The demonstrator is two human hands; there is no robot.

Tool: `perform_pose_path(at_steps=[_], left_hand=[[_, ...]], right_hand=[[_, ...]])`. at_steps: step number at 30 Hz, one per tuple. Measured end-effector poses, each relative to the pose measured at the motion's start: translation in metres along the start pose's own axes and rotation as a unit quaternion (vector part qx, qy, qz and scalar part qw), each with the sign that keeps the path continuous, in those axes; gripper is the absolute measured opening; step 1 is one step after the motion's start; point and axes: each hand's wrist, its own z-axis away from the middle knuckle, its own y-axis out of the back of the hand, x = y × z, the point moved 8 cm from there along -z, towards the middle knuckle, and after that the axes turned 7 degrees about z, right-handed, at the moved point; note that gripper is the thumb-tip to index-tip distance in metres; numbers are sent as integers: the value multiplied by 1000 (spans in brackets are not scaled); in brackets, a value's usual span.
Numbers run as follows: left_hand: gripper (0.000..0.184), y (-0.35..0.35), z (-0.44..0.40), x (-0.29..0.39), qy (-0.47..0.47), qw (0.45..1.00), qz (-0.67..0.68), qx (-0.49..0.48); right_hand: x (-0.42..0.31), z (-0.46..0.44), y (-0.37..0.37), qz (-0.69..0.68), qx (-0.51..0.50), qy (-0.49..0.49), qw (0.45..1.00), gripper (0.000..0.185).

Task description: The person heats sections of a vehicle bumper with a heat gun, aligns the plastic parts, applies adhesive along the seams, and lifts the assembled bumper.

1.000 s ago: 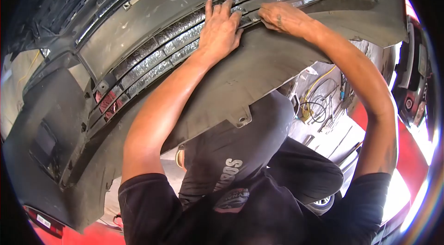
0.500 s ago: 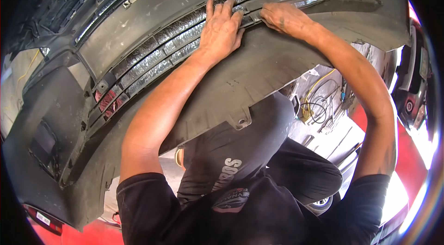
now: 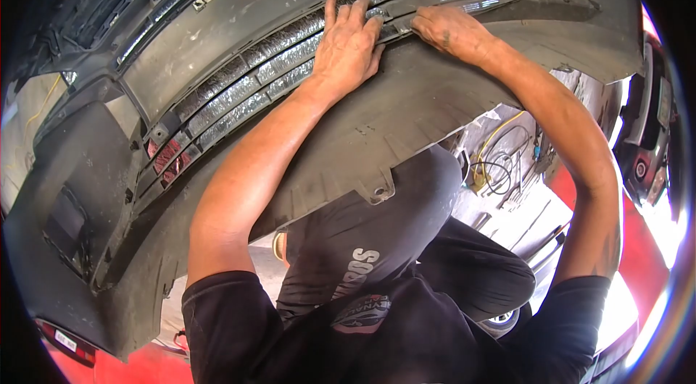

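A dark bumper cover (image 3: 406,101) lies across my lap with its dusty inner side up. Its slatted lower grille (image 3: 246,87) runs diagonally, with shiny silver, crinkled material showing between the slats. My left hand (image 3: 348,43) rests on the grille near its middle, fingers apart and stretched over the slats, thumb toward the lower edge. Just to the right, my right hand (image 3: 448,29) is closed, its fingertips pinched at a lower grille slat. Whatever sits between those fingertips is too small and hidden to make out.
Cables (image 3: 500,159) lie on the floor beyond my knee. A dark vehicle part with a round lamp (image 3: 641,167) stands at the far right. Red surfaces (image 3: 645,246) show at the right and lower left. My bent legs (image 3: 384,217) are under the cover.
My right hand has shifted very slightly to the right along the grille slat, still pinched. My left hand and the bumper cover are almost unmoved.
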Motion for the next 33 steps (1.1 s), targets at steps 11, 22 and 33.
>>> perform_pose_path(at_steps=[11, 22, 33], left_hand=[[49, -5, 1, -3, 5, 1000, -13, -5], [51, -8, -1, -4, 19, 999, -47, -19], [50, -8, -2, 0, 3, 997, -70, -24]], right_hand=[[-3, -1, 3, 0, -7, -1, 1000, 6], [11, 4, 33, -15, 45, -22, 999, 12], [69, 329, 35, -238, 281, -572, 733, 20]])
